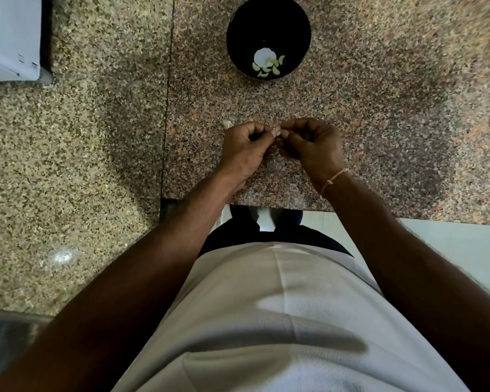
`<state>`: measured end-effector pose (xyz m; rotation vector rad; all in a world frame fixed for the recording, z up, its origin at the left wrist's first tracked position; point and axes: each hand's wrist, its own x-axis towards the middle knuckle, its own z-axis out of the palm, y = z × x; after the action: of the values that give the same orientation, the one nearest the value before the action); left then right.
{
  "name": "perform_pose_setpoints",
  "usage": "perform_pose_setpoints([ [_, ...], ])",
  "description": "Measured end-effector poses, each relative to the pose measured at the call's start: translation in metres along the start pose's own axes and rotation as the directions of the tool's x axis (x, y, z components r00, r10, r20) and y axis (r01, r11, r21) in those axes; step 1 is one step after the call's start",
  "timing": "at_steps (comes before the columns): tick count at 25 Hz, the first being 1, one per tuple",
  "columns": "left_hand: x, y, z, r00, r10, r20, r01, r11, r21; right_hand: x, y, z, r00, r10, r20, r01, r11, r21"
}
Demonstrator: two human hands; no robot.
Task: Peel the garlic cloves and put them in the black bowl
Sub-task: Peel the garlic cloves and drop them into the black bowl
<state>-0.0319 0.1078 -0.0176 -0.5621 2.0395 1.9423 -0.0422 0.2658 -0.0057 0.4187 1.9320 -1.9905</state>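
Observation:
The black bowl [268,15] stands on the granite counter straight ahead, holding several pale peeled cloves [268,65] at its near side. Well short of the bowl, my left hand [245,149] and my right hand [313,145] meet fingertip to fingertip above the counter. Both hands have curled fingers and pinch a small garlic clove [277,132], of which only a pale sliver shows between the fingertips. A bit of papery skin [228,123] lies on the counter just beyond my left hand.
The speckled granite counter [393,108] runs left and right, with a seam [169,94] left of the hands and its front edge [266,206] near my body. A white appliance or box [10,38] sits at the far left corner.

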Motion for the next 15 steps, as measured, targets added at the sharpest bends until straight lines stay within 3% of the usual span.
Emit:
perform_pose_setpoints([
  [7,-0.0018,-0.0004,0.0005,1.000,-0.010,0.011,0.010,1.000,-0.010,-0.0014,0.0044,-0.0011,0.993,-0.115,-0.019,0.109,0.974,-0.197],
  [15,-0.0097,-0.0046,0.0036,1.000,0.000,-0.018,0.000,1.000,-0.010,-0.0097,0.0086,-0.0031,0.997,-0.068,0.030,0.071,0.991,-0.113],
])
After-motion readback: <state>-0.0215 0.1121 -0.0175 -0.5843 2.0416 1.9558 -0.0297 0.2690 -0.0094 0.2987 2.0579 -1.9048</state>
